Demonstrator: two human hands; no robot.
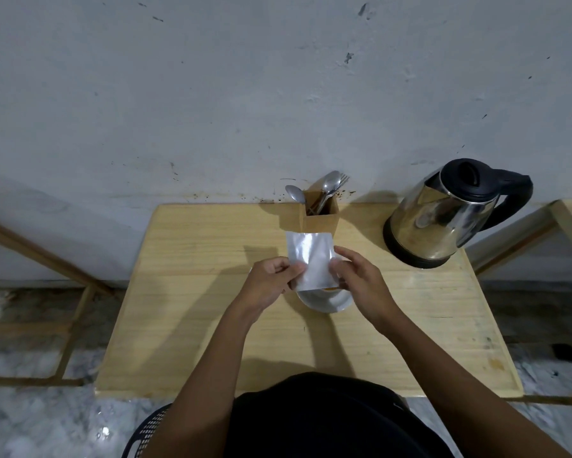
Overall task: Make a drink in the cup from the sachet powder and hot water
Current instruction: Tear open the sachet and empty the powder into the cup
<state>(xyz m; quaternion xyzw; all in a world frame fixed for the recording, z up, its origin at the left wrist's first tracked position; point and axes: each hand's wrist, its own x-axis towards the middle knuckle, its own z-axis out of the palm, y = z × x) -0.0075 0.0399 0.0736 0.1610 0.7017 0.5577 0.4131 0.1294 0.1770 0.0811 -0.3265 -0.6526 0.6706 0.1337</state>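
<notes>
A silver foil sachet point(309, 259) is held over a white cup point(327, 300) that stands mid-table. My left hand point(271, 279) pinches the sachet's left lower edge. My right hand point(357, 276) grips its right lower edge. The sachet's lower end hangs just above the cup's mouth, where a bit of orange shows. Most of the cup is hidden behind the sachet and my hands. A steel electric kettle point(443, 216) with a black lid and handle stands at the table's back right.
A cardboard holder point(321, 216) with spoons and a fork stands at the back edge of the wooden table point(178, 309), against the wall. Wooden frames flank the table left and right. A black plastic chair edge point(145, 431) shows below.
</notes>
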